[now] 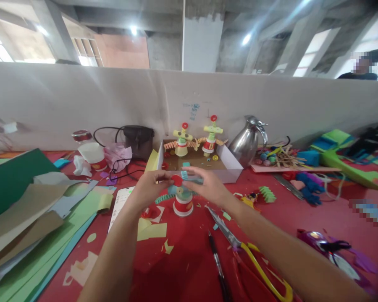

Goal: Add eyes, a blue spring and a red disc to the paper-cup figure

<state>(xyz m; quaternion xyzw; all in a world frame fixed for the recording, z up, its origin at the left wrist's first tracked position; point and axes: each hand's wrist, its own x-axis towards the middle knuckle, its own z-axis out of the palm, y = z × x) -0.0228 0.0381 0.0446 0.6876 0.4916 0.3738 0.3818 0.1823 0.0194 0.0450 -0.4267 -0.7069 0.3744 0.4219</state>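
The scene is brightly and evenly lit by daylight from windows (6, 46) on both sides and by ceiling lamps (133, 30), from which streaks of glare are cast. Soft shadows are thrown on the red tabletop (182, 260). Strong wide-angle bending is seen at the edges, and the corners are blurred.

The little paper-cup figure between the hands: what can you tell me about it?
The paper-cup figure stands on the red table, an upturned white cup with red bands. A blue disc and a teal folded-paper arm sit on top. The left hand pinches a red disc against it; the right hand steadies its top.
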